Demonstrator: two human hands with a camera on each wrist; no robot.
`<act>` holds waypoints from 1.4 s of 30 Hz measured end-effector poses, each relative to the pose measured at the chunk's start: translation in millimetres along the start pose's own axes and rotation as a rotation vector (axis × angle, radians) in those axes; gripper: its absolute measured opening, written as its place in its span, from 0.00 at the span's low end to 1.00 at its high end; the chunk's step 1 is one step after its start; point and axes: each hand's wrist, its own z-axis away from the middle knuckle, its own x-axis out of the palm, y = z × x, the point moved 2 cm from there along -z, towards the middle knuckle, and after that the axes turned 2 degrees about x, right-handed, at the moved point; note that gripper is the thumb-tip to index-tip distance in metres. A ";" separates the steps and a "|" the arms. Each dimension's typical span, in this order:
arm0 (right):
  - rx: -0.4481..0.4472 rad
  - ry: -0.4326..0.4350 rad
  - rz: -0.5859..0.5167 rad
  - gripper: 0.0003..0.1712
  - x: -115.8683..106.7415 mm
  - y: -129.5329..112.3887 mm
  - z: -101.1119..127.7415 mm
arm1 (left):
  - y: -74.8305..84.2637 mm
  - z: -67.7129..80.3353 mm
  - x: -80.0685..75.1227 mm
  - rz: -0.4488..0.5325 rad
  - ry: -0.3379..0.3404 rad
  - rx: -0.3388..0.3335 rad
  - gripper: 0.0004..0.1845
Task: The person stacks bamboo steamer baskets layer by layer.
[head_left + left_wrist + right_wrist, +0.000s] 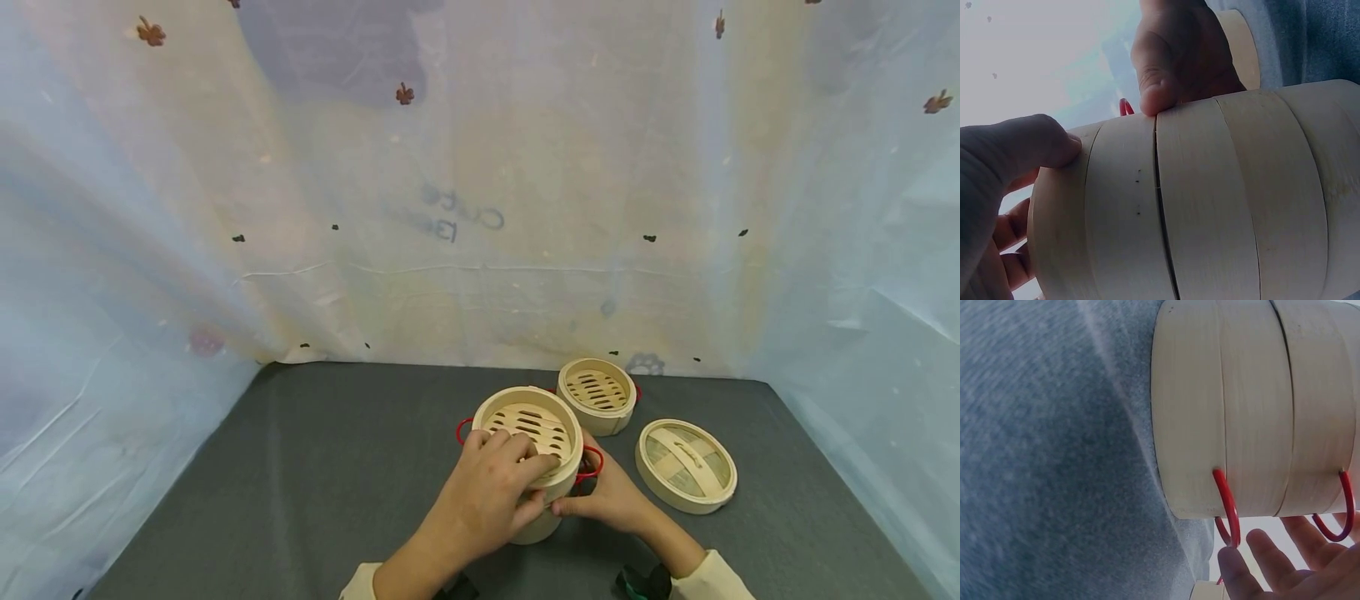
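Note:
A round bamboo steamer basket (572, 425) with a slatted floor and red loop handles sits on a second steamer basket (537, 531). My left hand (486, 493) grips the upper basket's near rim, its fingers over the inside and thumb (1060, 142) on the outer wall. At the stack's right side, my right hand (613, 498) holds it beside a red handle (589, 465). The thumb (1159, 94) of that hand lies across the seam between the two baskets. In the right wrist view its fingers (1272, 559) reach along the wall near both red handles.
Behind the stack stands another slatted steamer basket (596, 367), very close to it. A round woven bamboo lid (686, 458) with a small top handle lies at the right. The dark grey tabletop (337, 467) meets pale hanging sheets (510, 317) at the back and sides.

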 end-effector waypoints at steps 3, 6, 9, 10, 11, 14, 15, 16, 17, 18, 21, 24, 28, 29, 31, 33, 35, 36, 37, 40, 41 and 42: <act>0.021 -0.002 -0.007 0.56 0.2 -0.4 0.3 | -0.4 0.0 0.2 0.002 0.007 0.004 0.16; 0.034 -0.004 0.005 0.57 0.1 0.0 0.8 | -1.8 0.6 0.7 0.012 0.010 0.008 0.18; 0.038 -0.006 0.035 0.59 -0.1 0.6 1.4 | -5.5 2.2 0.9 0.026 0.008 0.000 0.21; 0.030 -0.007 0.048 0.59 -0.4 0.8 1.6 | -7.1 2.6 0.4 0.032 0.009 -0.006 0.22; 0.021 -0.005 0.067 0.60 -0.7 0.8 2.1 | -8.9 3.2 -0.2 0.038 0.010 -0.015 0.24; -0.011 0.006 0.120 0.60 -2.7 -0.3 4.4 | -15.7 5.0 -3.2 0.072 0.029 -0.045 0.31; -0.019 0.007 0.132 0.60 -3.7 -0.9 5.4 | -18.4 5.9 -4.3 0.081 0.037 -0.055 0.33; -0.021 0.013 0.141 0.60 -4.7 -2.1 6.6 | -21.2 6.8 -5.5 0.093 0.050 -0.064 0.35; -0.020 0.018 0.152 0.60 -5.8 -3.6 7.8 | -24.3 8.1 -6.4 0.101 0.059 -0.076 0.37; -0.019 0.020 0.154 0.59 -7.1 -5.3 9.0 | -27.3 9.4 -7.2 0.108 0.066 -0.087 0.38; -0.034 0.014 0.140 0.57 -10.9 -11.2 11.5 | -36.5 14.0 -8.9 0.136 0.083 -0.130 0.43; -0.075 0.007 0.141 0.54 -15.8 -15.9 13.4 | -44.5 18.3 -8.7 0.189 0.083 -0.178 0.47; -0.116 0.016 0.179 0.54 -24.1 -18.0 17.5 | -52.0 23.1 -4.9 0.261 0.063 -0.223 0.50; -0.124 0.018 0.191 0.54 -26.3 -18.3 18.7 | -53.2 24.3 -3.5 0.271 0.057 -0.227 0.50; -0.142 0.029 0.223 0.55 -31.1 -19.5 21.4 | -55.4 27.0 -0.5 0.292 0.050 -0.229 0.52; -0.164 0.039 0.251 0.55 -36.5 -22.0 23.6 | -57.7 29.9 2.9 0.321 0.045 -0.235 0.54; -0.182 0.050 0.280 0.54 -42.1 -25.0 25.0 | -60.4 32.8 6.0 0.354 0.041 -0.243 0.55; -0.189 0.057 0.289 0.54 -45.3 -26.6 25.4 | -61.7 33.9 7.5 0.376 0.041 -0.249 0.55; -0.194 0.066 0.301 0.54 -48.6 -28.0 25.5 | -63.1 34.9 8.9 0.399 0.041 -0.258 0.55; -0.209 0.095 0.347 0.53 -58.4 -31.7 24.1 | -66.6 37.1 12.1 0.446 0.045 -0.279 0.55; -0.215 0.104 0.363 0.52 -61.4 -32.9 23.1 | -67.4 37.9 12.9 0.461 0.046 -0.290 0.55; -0.217 0.114 0.381 0.51 -64.4 -34.2 22.0 | -68.1 38.6 13.8 0.474 0.045 -0.302 0.55</act>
